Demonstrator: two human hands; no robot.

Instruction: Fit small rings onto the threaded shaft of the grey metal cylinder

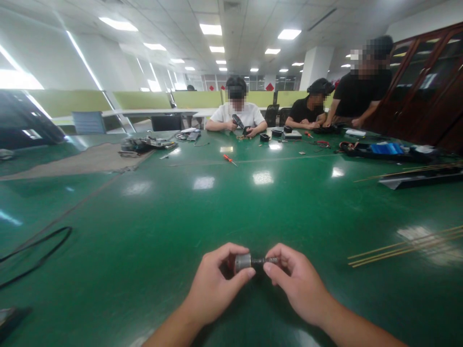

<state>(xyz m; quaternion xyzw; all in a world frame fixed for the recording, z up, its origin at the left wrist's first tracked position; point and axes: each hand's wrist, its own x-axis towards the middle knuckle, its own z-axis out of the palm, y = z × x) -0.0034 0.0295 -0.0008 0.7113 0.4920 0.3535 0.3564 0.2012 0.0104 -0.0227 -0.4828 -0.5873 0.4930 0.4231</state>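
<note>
Between my hands, low over the green table, is a short silver-grey metal cylinder with a thin dark metal shaft sticking out to the right. My left hand grips the cylinder between thumb and fingers, from the left side. At the other end, the thumb and fingertips of my right hand pinch the shaft, whose tip shows ridges. The piece lies about level, in line from one hand to the other. Its left end is partly hidden by my left fingers.
Thin brass-coloured rods lie at the right, a black cable loop at the left. Farther off are an orange screwdriver and a pile of electronic parts. Across the table, a person in white holds a power drill; two others are farther right.
</note>
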